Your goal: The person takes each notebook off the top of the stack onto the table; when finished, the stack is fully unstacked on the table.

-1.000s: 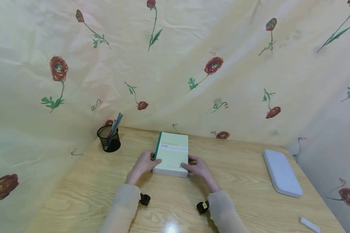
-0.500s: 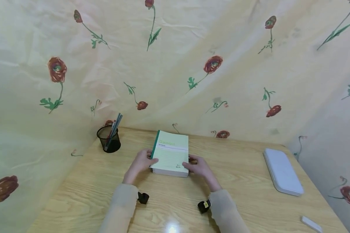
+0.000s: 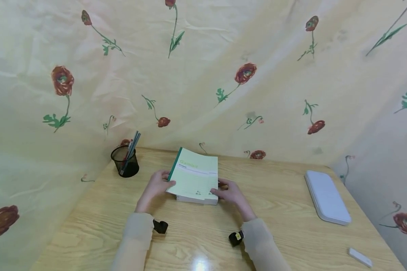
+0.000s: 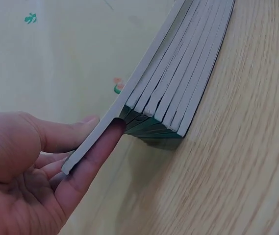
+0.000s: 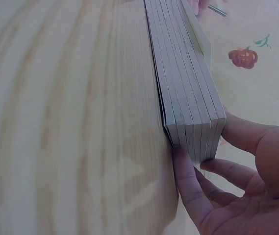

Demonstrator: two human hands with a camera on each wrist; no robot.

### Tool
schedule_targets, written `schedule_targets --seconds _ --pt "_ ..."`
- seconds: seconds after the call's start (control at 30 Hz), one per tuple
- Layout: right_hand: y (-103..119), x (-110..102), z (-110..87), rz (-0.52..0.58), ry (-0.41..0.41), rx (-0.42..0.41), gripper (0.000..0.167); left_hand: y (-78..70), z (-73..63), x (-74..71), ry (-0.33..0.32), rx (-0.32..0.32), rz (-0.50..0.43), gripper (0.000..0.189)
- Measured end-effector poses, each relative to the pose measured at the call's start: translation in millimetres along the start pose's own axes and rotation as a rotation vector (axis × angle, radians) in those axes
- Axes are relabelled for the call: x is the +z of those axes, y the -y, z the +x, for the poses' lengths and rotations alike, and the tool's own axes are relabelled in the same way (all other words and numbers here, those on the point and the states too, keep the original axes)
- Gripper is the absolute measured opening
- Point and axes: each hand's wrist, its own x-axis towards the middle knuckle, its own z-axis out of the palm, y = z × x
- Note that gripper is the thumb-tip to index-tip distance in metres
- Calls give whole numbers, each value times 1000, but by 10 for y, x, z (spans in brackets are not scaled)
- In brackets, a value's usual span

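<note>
A thin notebook (image 3: 191,175) with a pale green cover and dark green spine lies askew over a stack of similar notebooks (image 3: 211,201). My left hand (image 3: 156,183) pinches this top notebook at its spine side, thumb above and fingers underneath. In the left wrist view the pinched notebook (image 4: 105,116) juts out past the stack (image 4: 181,73), its near corner lifted. My right hand (image 3: 231,192) grips the stack's right side. Its thumb is at the top edge and its fingertips are low on the stack (image 5: 188,103), as the right wrist view shows.
A black mesh pen cup (image 3: 129,169) with pens stands at the back left of the wooden table (image 3: 274,210). On the right lie a white flat case (image 3: 327,197) and a small white bar (image 3: 360,257). Flower-patterned cloth (image 3: 196,82) hangs behind.
My left hand has moved left, sliding the top notebook leftward off the stack and fanning it askew. The cover beneath now shows at the right. My right hand has stayed at the stack.
</note>
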Motion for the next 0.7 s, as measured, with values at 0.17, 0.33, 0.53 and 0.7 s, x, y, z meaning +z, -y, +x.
schedule_targets --seconds 0.17,0.33,0.53,0.7 --pt "0 6 19 7 -4 7 54 35 36 -54 -15 14 -41 45" --pt "3 8 25 8 -3 4 53 83 47 -157 -46 8 -66 47" --pt "1 17 22 12 -4 8 54 119 14 -291 -69 14 -81 46" --pt "9 17 13 11 -4 17 55 158 -12 -404 -92 32 -81 47"
